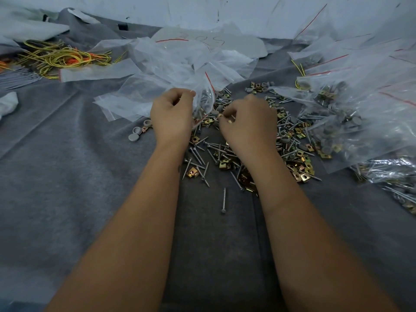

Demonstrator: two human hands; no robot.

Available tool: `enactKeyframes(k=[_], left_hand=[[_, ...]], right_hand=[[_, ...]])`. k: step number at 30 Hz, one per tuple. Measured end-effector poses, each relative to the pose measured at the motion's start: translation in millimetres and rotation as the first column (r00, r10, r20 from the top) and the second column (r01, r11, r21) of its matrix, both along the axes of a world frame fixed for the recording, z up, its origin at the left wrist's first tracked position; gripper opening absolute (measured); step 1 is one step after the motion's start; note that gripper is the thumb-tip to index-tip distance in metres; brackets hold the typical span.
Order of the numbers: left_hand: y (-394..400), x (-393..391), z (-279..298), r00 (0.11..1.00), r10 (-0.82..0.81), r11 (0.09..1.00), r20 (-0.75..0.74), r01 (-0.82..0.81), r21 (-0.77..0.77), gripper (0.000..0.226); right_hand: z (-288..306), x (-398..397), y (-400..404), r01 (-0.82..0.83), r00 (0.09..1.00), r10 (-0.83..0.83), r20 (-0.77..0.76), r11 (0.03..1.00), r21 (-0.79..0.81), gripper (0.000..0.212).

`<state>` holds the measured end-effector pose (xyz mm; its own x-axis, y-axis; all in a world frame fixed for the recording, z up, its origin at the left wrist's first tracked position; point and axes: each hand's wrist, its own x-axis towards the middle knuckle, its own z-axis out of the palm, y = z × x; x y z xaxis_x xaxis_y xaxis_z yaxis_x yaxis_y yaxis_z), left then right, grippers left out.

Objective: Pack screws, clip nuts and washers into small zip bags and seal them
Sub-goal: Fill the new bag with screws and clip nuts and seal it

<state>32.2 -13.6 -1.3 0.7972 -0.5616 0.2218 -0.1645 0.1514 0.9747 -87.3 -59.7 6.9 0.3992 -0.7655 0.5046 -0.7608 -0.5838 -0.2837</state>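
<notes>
While the left hand (172, 115) pinches a small zip bag (203, 99) holding screws, just above the loose hardware pile (247, 152), right hand (246, 124) beside the bag, fingers curled pinching a brass clip nut (229, 121), filled bags (351, 113) right of the pile, grey cloth (67, 176) beneath.

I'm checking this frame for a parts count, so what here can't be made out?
- Head view: what the right hand pinches; curled fingers hide it.
- Contents count of the zip bag the left hand holds: crumpled plastic blurs it.
- Filled bags: cut off by the right edge.
- Clip nuts beneath the right forearm: hidden.
</notes>
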Motion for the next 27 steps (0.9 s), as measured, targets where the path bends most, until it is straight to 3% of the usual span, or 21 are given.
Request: enactKeyframes(k=[5, 10, 14, 20, 27], left_hand=[[-0.7, -3.6, -1.2, 0.997, -0.055, 0.998, 0.048, 0.053, 0.043, 0.013], [0.6, -3.5, -0.4, 0.996, -0.044, 0.999, 0.073, 0.042, 0.030, 0.016], [0.8, 0.7, -0.3, 0.998, 0.058, 0.998, -0.001, -0.058, -0.024, 0.023], [0.1, 3.2, -0.7, 0.996, 0.085, 0.994, -0.025, -0.086, -0.070, 0.024], [-0.6, 3.9, -1.9, 0.997, 0.071, 0.995, -0.033, -0.073, -0.073, 0.023]], right_hand=[[7.7, 0.3, 3.1, -0.024, 0.954, 0.019, 0.300, 1.000, 0.014, 0.013], [2.2, 6.8, 7.7, -0.163, 0.957, 0.159, 0.244, 0.987, -0.003, 0.028], [0.3, 7.0, 2.6, -0.158, 0.943, 0.132, 0.305, 0.985, 0.064, 0.029], [-8.2, 7.4, 3.4, -0.266, 0.953, 0.284, -0.103, 0.951, 0.155, 0.049], [-5.5, -2.1, -6.3, -0.163, 0.966, 0.183, -0.180, 0.979, 0.124, 0.035]])
